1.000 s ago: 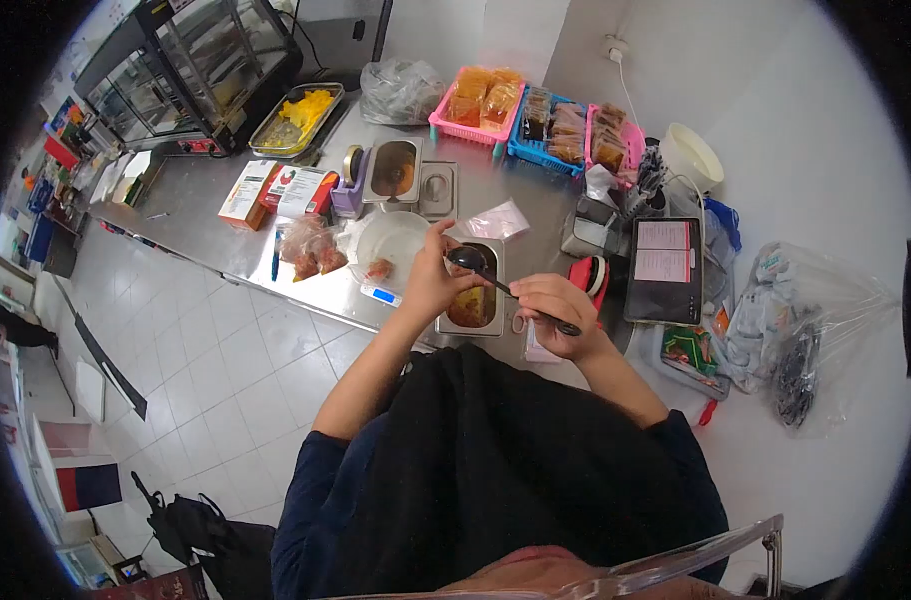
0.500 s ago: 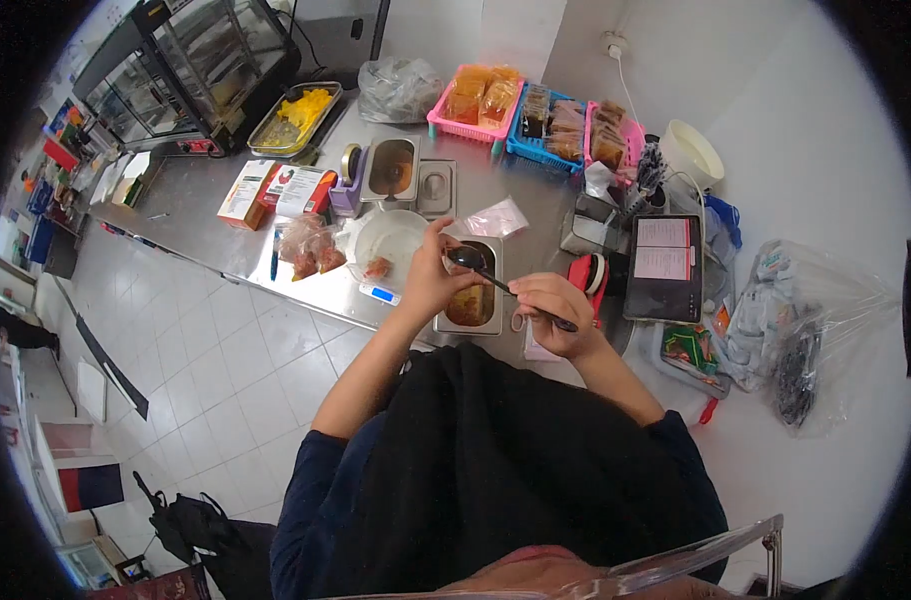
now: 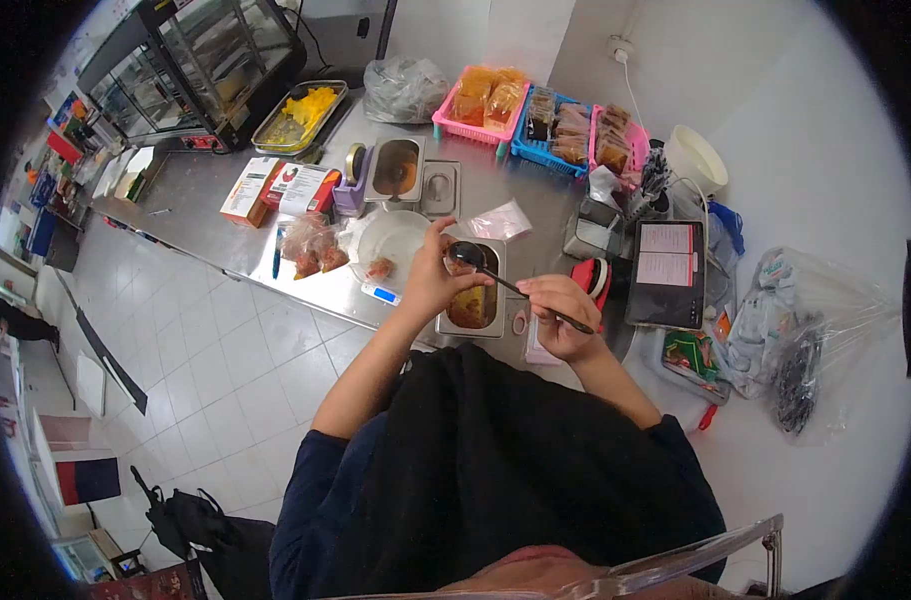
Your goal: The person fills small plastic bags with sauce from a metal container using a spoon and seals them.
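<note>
My right hand (image 3: 565, 318) is closed around the handle of a black spoon (image 3: 500, 280). The spoon slants up to the left, its dark bowl between the thumb and forefinger of my left hand (image 3: 435, 278). Those fingers curl around something I cannot make out at the spoon's bowl. Beneath both hands stands a steel pan (image 3: 475, 318) with brown-yellow sauce in it, partly hidden. Left of my left hand, a white bowl (image 3: 393, 238) rests on a scale with a lit blue display (image 3: 381, 295). A small bag of reddish food (image 3: 379, 268) lies in the bowl.
Filled bags (image 3: 313, 245) and boxes (image 3: 293, 190) lie left of the bowl. Behind are another sauce pan (image 3: 397, 168), a lidded pan (image 3: 440, 188), and pink and blue baskets (image 3: 550, 135) of packets. A tablet (image 3: 665, 272) stands at right beside a red-and-black object (image 3: 592, 285).
The spoon's bowl has tilted and sunk slightly lower between my left fingers. My right hand has shifted slightly with the handle. The whole view has moved a little.
</note>
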Available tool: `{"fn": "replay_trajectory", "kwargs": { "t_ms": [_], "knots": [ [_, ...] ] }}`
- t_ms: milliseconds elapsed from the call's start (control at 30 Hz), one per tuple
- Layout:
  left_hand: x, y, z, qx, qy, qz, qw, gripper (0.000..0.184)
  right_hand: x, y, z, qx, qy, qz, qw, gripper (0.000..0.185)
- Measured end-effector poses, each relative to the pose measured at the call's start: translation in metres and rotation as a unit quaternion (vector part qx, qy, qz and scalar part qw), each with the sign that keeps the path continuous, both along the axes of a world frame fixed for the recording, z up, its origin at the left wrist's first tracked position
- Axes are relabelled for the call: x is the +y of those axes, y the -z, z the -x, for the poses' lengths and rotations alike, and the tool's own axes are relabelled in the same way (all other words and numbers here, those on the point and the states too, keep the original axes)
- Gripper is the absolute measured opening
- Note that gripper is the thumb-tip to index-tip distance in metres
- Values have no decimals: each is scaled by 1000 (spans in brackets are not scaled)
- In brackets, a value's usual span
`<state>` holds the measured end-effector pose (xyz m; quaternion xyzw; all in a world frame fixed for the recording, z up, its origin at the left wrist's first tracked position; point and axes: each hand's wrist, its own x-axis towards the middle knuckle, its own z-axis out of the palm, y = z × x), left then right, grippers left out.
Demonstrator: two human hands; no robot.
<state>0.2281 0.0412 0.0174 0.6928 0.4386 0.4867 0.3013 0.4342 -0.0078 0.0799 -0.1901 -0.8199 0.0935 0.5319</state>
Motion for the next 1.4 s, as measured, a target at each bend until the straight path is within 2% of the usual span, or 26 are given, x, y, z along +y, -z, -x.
{"fn": "replay_trajectory", "kwargs": {
  "t_ms": [67, 133, 233, 333, 567, 667, 733, 767, 867, 967, 1000, 1100, 1133, 1233, 1333, 1400],
  "knots": [
    [0, 3, 0, -22, 13, 21, 999, 96, -2, -3, 0, -27, 0, 19, 999, 19],
    [0, 1, 0, -50, 29, 43, 997, 97, -1, 1, 0, 7, 5, 8, 1000, 18],
    [-4, -10, -2, 0, -7, 44, 999, 98, -3, 3, 0, 22, 12, 20, 1000, 15],
    [0, -4, -1, 19, -11, -20, 1000, 98, -2, 0, 0, 13, 26, 26, 999, 11],
    [2, -4, -2, 0, 8, 26, 1000, 99, -3, 4, -1, 46, 48, 45, 997, 9],
    [1, -8, -1, 13, 8, 21, 1000, 99, -4, 14, 2, 118, 88, 84, 986, 7],
    [0, -10, -1, 27, 2, -10, 1000, 98, -5, 16, 4, 178, 80, 126, 973, 8],
    [-1, -11, -2, 15, 7, 14, 1000, 97, -5, 17, 6, 207, 75, 146, 964, 9],
    [-1, -15, -2, -3, 22, 61, 998, 96, -6, 15, 8, 303, 166, 235, 908, 17],
    [5, -14, 8, 5, 17, 58, 998, 96, 8, 44, -4, 548, 99, 346, 755, 19],
    [9, -12, 14, 4, 6, 57, 998, 95, 8, 54, -8, 562, 98, 352, 742, 18],
    [26, -2, 34, -3, -32, 60, 998, 93, 2, 97, -10, 427, 157, 427, 781, 19],
    [32, -3, 39, 8, -47, 61, 997, 92, -3, 101, -10, 335, 187, 484, 787, 20],
    [56, 19, 56, 56, -70, 38, 995, 91, -7, 148, -10, 242, 129, 466, 841, 26],
    [75, 43, 66, 122, -73, 60, 988, 90, -30, 141, -10, 208, 152, 436, 862, 39],
    [85, 58, 69, 137, -68, 74, 985, 90, -49, 140, -19, 199, 188, 447, 852, 45]
  ]
}}
